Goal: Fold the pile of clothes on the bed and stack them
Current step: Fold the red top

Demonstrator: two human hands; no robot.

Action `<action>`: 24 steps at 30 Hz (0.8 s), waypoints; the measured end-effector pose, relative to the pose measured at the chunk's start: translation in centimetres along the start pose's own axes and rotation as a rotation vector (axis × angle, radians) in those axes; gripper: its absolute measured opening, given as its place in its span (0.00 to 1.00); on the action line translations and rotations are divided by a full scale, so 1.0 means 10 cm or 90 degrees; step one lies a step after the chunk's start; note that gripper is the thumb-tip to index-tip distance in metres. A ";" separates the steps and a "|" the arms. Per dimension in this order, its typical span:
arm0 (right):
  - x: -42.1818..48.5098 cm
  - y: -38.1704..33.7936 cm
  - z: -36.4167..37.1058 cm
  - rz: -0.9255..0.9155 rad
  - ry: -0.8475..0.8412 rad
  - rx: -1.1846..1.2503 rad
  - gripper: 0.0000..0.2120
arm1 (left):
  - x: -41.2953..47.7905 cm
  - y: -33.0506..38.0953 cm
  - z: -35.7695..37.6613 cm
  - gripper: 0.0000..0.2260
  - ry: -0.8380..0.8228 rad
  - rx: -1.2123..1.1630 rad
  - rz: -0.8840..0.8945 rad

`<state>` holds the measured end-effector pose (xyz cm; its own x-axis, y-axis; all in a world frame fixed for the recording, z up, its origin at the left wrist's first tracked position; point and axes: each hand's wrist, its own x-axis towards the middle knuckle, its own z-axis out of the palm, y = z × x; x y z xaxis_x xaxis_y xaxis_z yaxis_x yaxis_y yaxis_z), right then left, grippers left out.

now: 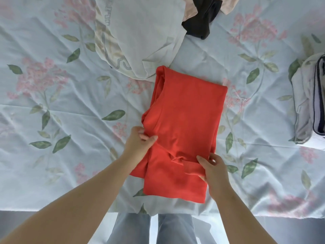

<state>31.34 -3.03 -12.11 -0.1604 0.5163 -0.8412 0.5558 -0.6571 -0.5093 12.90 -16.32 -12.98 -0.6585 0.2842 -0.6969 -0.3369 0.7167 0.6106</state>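
A: What is the person working on?

B: On the bed [70, 95], the red top [186, 120] lies in the middle as a long strip. Its near end is by the bed's edge and its far end is just beside the white shirt [146, 32] of the unfolded pile. It looks folded lengthwise already, so the cross fold is probably next.

A: And the hands?

B: Each has a closed grip on the top. The left hand [140, 141] pinches the left edge about halfway along, thumb on top. The right hand [214, 171] holds the right edge lower down, thumb over the cloth and fingers curled round it.

A: How should the fold go?

B: The two grips sit at uneven heights, and a pucker runs between them. The person would do well to level them, pull the cloth taut and lift the near end over to meet the far end, edges matched. A flat palm pass afterwards should press it down.

A: Materials?

B: The sheet is thin, pale and creased, printed with pink flowers and green leaves. The white shirt is light and limp, with a faint print. The red top looks like soft, matte knit that drapes and bunches easily. The stack [309, 103] at the right edge shows pale layers with a dark-trimmed one. The black garment [202, 22] is a small crumpled heap at the far side
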 end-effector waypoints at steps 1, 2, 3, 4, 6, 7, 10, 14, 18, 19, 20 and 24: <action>0.01 -0.02 0.02 0.000 0.004 -0.014 0.13 | -0.07 -0.04 0.03 0.16 -0.044 0.078 -0.004; 0.02 -0.04 0.03 0.000 0.003 -0.023 0.13 | -0.12 -0.07 0.06 0.13 -0.082 0.166 0.004; 0.03 -0.06 0.03 0.001 0.002 -0.019 0.12 | -0.15 -0.09 0.08 0.10 -0.099 0.236 0.020; 0.04 -0.07 0.03 0.003 0.005 -0.007 0.10 | -0.16 -0.07 0.08 0.10 -0.102 0.265 0.038; 0.04 -0.10 -0.01 -0.001 0.013 0.036 0.07 | -0.14 0.01 0.02 0.10 -0.120 0.181 0.062; 0.03 -0.11 -0.03 -0.010 0.013 0.063 0.06 | -0.13 0.07 -0.04 0.08 -0.134 0.098 0.070; 0.00 -0.10 -0.06 -0.037 0.004 0.066 0.05 | -0.04 0.12 -0.21 0.02 -0.069 0.061 0.100; 0.00 -0.03 0.04 -0.027 0.014 -0.067 0.13 | -0.03 -0.01 -0.24 0.08 -0.108 0.233 0.001; 0.02 -0.05 0.05 -0.018 0.013 -0.095 0.17 | -0.10 -0.09 -0.23 0.17 -0.253 0.110 -0.137; 0.02 -0.05 0.04 -0.019 0.010 -0.105 0.17 | -0.11 -0.11 -0.24 0.16 -0.229 0.145 -0.117; 0.01 -0.05 0.02 -0.021 0.008 -0.114 0.16 | -0.11 -0.13 -0.26 0.14 -0.189 0.215 -0.085; 0.06 -0.10 0.01 -0.037 0.012 -0.166 0.15 | -0.03 -0.09 -0.30 0.15 -0.195 0.347 -0.039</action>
<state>30.63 -2.08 -12.08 -0.1842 0.5615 -0.8067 0.7379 -0.4631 -0.4909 11.34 -19.00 -12.23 -0.3994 0.3434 -0.8500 0.0759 0.9364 0.3427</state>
